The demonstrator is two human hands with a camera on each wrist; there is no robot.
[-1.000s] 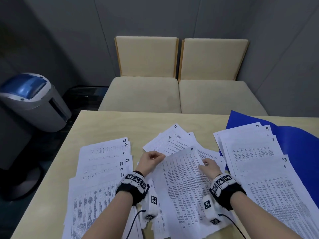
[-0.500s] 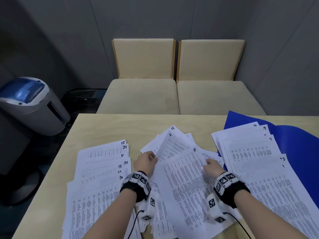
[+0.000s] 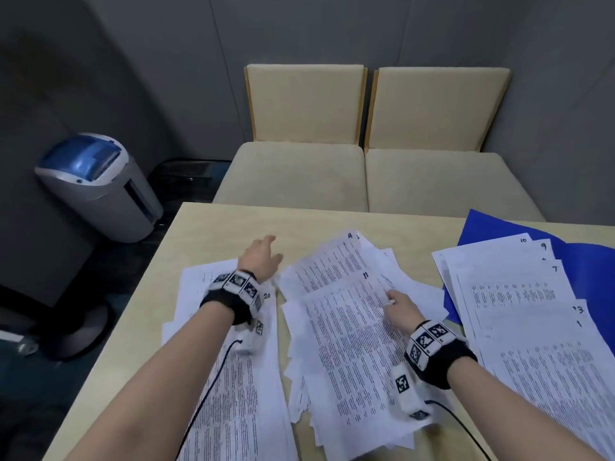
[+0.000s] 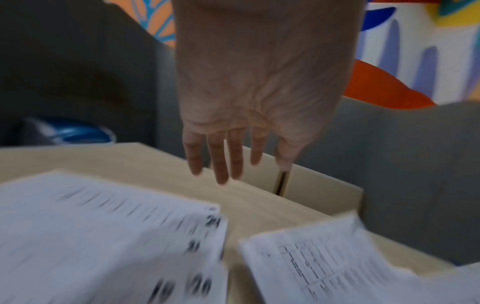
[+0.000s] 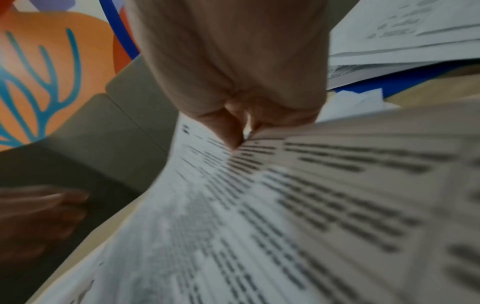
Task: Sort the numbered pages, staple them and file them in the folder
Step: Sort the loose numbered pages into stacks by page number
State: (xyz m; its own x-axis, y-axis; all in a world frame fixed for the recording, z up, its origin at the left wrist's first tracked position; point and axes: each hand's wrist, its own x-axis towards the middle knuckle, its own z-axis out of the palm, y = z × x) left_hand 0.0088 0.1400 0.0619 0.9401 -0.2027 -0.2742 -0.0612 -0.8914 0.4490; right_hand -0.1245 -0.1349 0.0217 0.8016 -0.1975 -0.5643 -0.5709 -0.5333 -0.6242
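Three groups of numbered printed pages lie on the table. A left stack shows number 20, a loose middle pile shows 4, and a right stack showing 10, 9 and 7 lies on the open blue folder. My right hand pinches the right edge of page 11, the top of the middle pile; the right wrist view shows thumb and finger closed on that sheet. My left hand hovers past the left stack's far edge, fingers straight and empty, above the stack.
Two beige chairs stand against the table's far edge. A grey bin with a blue lid sits on the floor at the left. Bare tabletop shows beyond the left stack and middle pile.
My left hand has let go of the middle pile, opened, and moved forward and left past the left stack. My right hand still pinches page 11.
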